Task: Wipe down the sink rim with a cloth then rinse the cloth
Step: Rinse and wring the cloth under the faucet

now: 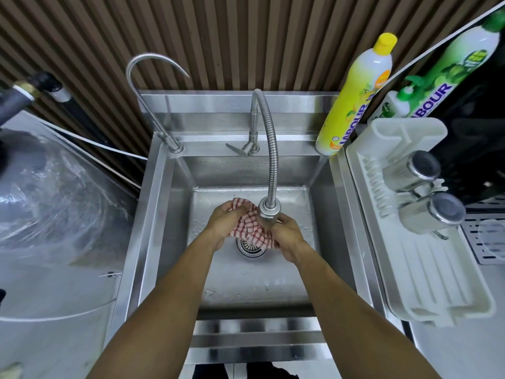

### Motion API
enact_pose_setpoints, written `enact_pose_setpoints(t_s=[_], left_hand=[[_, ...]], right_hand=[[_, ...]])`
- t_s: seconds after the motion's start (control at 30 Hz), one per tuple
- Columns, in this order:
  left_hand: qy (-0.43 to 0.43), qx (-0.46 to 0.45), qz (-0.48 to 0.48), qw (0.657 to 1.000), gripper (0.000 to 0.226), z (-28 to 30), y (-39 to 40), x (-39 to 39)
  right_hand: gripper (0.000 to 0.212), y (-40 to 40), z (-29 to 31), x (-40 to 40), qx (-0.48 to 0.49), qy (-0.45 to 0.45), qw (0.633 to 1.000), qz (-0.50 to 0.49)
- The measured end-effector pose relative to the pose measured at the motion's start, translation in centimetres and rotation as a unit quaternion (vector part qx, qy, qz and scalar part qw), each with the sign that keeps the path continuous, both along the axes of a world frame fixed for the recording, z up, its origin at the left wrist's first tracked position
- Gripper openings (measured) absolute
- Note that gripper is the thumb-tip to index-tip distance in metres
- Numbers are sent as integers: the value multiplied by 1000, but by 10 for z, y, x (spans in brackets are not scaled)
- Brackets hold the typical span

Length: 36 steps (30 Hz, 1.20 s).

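1. Brown ribbed wall panels (82, 36) back a stainless steel sink (153, 214), its basin open on all four sides around your hands.
2. Your left hand (222, 225) and right hand (289, 239) meet over the middle of the basin, each with fingers curled round the red-and-white checked cloth (250, 231), which is bunched between them.
3. You hold the cloth directly beneath the head of the flexible ribbed faucet (270, 160), above the drain strainer (250, 248); whether water is running cannot be told.
4. Two taps rise from the back rim: the flexible one at centre and a slim gooseneck tap (144, 86) at the left corner.
5. Droplets dot the basin floor around your hands.
6. One yellow dish-soap bottle (355, 99) stands on the back right corner of the rim, well apart from your hands.
7. Just beside the right rim sits one white draining rack (426, 269) carrying two steel cups (410, 173) lying on their sides.
8. Left of the sink, clear plastic sheeting (54, 192) covers the neighbouring surface, and a white cord (103, 144) runs toward the sink's back left corner.
9. Your forearms cross the front rim, with clear basin on either side.
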<state>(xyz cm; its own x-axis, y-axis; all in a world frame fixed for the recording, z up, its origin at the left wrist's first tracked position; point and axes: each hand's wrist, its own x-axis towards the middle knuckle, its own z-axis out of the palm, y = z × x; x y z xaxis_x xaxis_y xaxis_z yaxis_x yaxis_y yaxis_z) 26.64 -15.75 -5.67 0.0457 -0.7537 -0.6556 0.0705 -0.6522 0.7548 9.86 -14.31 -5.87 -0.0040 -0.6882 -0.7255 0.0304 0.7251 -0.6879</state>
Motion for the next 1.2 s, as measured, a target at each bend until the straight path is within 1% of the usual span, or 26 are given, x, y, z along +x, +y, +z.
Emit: enact_pose_setpoints(t_s=[0.07, 0.1, 0.17, 0.27, 0.33, 0.43, 0.53, 0.6, 0.67, 0.7, 0.73, 0.77, 0.8, 0.83, 0.9, 0.93, 1.03, 1.13, 1.2], left_hand=[[9, 15, 13, 1000, 23, 1, 0, 3], [19, 23, 16, 999, 24, 1, 1, 4], [39, 28, 14, 999, 25, -1, 4, 6], [65, 37, 4, 997, 23, -1, 9, 11], [100, 46, -10, 994, 29, -1, 11, 16], [145, 45, -18, 988, 36, 4, 12, 22], [145, 52, -22, 988, 35, 6, 12, 24], [137, 67, -10, 988, 28, 6, 12, 24], [149, 76, -4, 986, 18, 6, 12, 24], [160, 83, -1, 984, 18, 6, 12, 24], [163, 89, -7, 983, 24, 4, 12, 25], [159, 96, -19, 982, 33, 3, 12, 25], [142, 100, -46, 984, 38, -1, 13, 25], [130, 103, -76, 983, 39, -2, 13, 24], [123, 114, -130, 977, 37, -3, 14, 22], [133, 124, -144, 973, 40, -3, 13, 22], [171, 142, -189, 956, 42, 7, 7, 16], [157, 158, -264, 938, 40, 15, -3, 6], [121, 161, -309, 929, 40, 17, -10, 1]], right_hand=[[17, 1, 0, -3, 19, -36, 998, -48], [17, 0, 1, -3, 21, -44, 997, -65], [24, -2, 3, -2, 8, -47, 996, -78], [33, -4, 7, -5, -20, -38, 997, -66], [34, -6, 6, -8, -18, -48, 996, -71], [31, -9, 1, -14, -1, -75, 995, -66], [28, -10, -4, -19, 8, -103, 992, -68], [29, -10, -4, -22, 5, -124, 989, -77], [31, -11, -2, -27, 3, -160, 984, -80], [35, -12, -1, -29, 2, -173, 982, -69], [39, -12, -1, -31, -1, -178, 983, -47], [37, -13, -1, -32, -9, -164, 986, -16], [27, -12, 0, -33, -23, -138, 990, 22], [24, -11, 0, -34, -42, -101, 992, 61], [37, -11, 1, -37, -85, -20, 987, 132], [38, -11, 4, -38, -102, 4, 984, 148], [37, -14, 7, -38, -143, 17, 980, 135], [42, -21, 5, -37, -177, 16, 979, 97], [47, -26, 5, -37, -188, 11, 979, 81]])
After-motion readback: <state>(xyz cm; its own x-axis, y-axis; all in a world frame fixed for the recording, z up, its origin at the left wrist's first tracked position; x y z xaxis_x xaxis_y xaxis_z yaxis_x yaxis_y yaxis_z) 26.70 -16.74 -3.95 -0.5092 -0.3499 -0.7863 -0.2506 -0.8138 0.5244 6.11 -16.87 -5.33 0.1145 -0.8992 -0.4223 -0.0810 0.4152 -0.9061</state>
